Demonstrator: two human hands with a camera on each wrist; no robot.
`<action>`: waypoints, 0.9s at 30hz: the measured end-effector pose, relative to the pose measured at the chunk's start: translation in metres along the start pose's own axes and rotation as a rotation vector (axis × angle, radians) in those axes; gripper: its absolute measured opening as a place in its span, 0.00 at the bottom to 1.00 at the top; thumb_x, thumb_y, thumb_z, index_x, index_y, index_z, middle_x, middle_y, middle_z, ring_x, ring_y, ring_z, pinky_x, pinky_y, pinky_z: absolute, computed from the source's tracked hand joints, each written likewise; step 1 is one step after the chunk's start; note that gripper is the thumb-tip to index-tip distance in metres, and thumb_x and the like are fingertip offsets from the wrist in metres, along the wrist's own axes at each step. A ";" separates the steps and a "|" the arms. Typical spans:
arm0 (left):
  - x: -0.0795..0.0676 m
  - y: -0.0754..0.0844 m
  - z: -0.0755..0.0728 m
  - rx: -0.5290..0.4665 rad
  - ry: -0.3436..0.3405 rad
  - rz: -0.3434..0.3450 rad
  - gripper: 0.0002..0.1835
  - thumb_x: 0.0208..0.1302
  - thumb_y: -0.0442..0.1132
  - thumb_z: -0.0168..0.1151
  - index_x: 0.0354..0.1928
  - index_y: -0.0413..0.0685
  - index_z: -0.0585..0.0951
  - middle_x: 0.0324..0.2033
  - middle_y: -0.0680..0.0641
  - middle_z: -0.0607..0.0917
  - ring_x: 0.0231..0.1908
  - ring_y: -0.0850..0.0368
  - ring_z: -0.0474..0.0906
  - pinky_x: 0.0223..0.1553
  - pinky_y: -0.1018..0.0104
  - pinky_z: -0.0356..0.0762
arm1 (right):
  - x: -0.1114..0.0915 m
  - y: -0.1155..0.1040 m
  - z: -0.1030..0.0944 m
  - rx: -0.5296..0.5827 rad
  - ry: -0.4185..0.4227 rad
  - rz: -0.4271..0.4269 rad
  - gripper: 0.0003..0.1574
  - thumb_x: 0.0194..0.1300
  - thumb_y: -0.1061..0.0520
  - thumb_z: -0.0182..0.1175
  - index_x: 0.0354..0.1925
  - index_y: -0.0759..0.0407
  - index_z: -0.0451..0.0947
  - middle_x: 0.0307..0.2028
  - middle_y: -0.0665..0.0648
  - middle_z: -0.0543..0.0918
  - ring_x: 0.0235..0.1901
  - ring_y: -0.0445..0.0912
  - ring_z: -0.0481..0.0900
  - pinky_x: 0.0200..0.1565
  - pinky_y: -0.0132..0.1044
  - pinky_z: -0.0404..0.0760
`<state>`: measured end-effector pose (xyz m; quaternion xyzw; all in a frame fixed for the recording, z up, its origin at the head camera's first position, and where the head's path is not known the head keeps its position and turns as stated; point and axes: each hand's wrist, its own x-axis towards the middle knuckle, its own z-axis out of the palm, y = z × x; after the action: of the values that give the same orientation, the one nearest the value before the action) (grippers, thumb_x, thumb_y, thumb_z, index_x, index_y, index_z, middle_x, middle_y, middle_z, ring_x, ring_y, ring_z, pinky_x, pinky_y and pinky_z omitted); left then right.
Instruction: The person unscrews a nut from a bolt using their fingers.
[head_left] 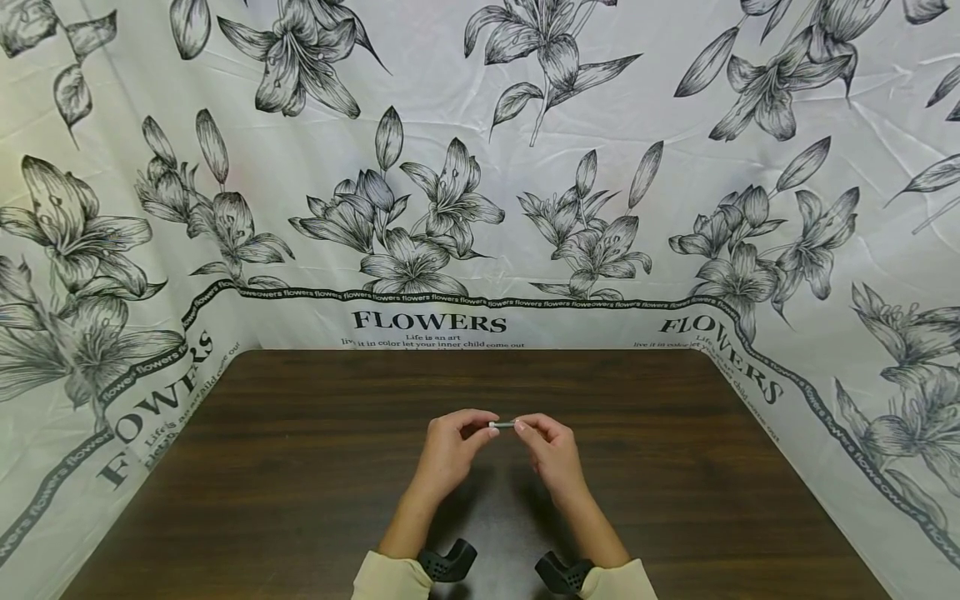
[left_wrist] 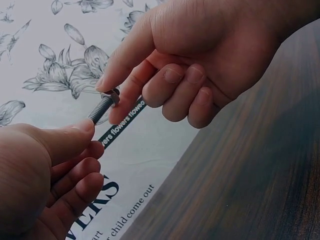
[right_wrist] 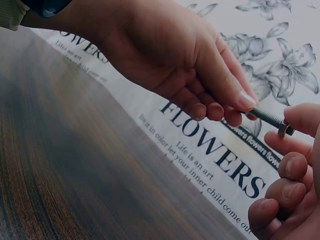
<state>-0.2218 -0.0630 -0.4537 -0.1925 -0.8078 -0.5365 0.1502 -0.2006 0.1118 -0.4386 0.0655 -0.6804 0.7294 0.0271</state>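
Note:
A grey metal bolt [head_left: 503,425] is held between both hands above the brown table. In the right wrist view, the threaded shank [right_wrist: 269,118] runs from the right fingertips toward the left hand. My right hand [head_left: 553,454] pinches the shank's end between thumb and index finger, hiding its tip. At the other end, the wider hex end [left_wrist: 113,95] sits between thumb and index fingertips of my left hand [head_left: 447,454]. It looks layered, like a head with a nut against it. The left hand's other fingers are curled toward the palm.
The dark wood-grain table [head_left: 300,467] spreads beneath both hands. A white cloth [head_left: 570,325] printed with flowers and lettering hangs behind it and along both sides. Black wrist devices [head_left: 448,562] sit at both pale sleeve cuffs.

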 end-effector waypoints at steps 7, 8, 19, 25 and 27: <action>0.000 0.000 -0.001 0.011 0.003 0.002 0.07 0.57 0.33 0.70 0.39 0.41 0.87 0.27 0.55 0.84 0.27 0.63 0.78 0.30 0.68 0.77 | 0.000 0.001 0.000 0.023 -0.026 -0.061 0.10 0.67 0.68 0.58 0.45 0.76 0.79 0.14 0.48 0.64 0.10 0.34 0.59 0.15 0.27 0.60; 0.000 0.000 -0.001 0.012 0.003 -0.001 0.07 0.57 0.34 0.70 0.39 0.42 0.87 0.27 0.56 0.84 0.27 0.63 0.77 0.30 0.68 0.77 | 0.000 0.001 0.000 0.023 -0.029 -0.072 0.11 0.67 0.69 0.58 0.45 0.76 0.78 0.14 0.48 0.64 0.10 0.35 0.59 0.15 0.27 0.60; 0.001 0.000 -0.002 0.012 0.012 -0.016 0.06 0.57 0.33 0.71 0.38 0.47 0.87 0.27 0.56 0.83 0.27 0.63 0.77 0.31 0.68 0.78 | 0.000 0.001 0.001 0.021 -0.052 -0.136 0.15 0.64 0.73 0.57 0.49 0.80 0.76 0.14 0.48 0.64 0.11 0.35 0.61 0.16 0.26 0.61; 0.001 0.000 -0.002 0.015 0.014 -0.012 0.06 0.57 0.33 0.71 0.38 0.47 0.87 0.27 0.57 0.84 0.27 0.63 0.78 0.31 0.68 0.78 | 0.000 0.001 0.001 0.012 -0.048 -0.168 0.14 0.63 0.75 0.57 0.48 0.78 0.77 0.13 0.49 0.64 0.11 0.36 0.61 0.17 0.26 0.61; 0.001 0.000 -0.002 0.014 0.012 -0.014 0.06 0.57 0.34 0.71 0.38 0.47 0.87 0.27 0.56 0.84 0.27 0.63 0.78 0.31 0.68 0.78 | 0.000 0.001 0.001 0.010 -0.044 -0.174 0.14 0.63 0.75 0.57 0.48 0.78 0.77 0.13 0.49 0.64 0.11 0.36 0.61 0.17 0.26 0.61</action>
<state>-0.2225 -0.0646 -0.4528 -0.1826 -0.8120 -0.5329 0.1527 -0.2002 0.1106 -0.4398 0.1405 -0.6689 0.7260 0.0751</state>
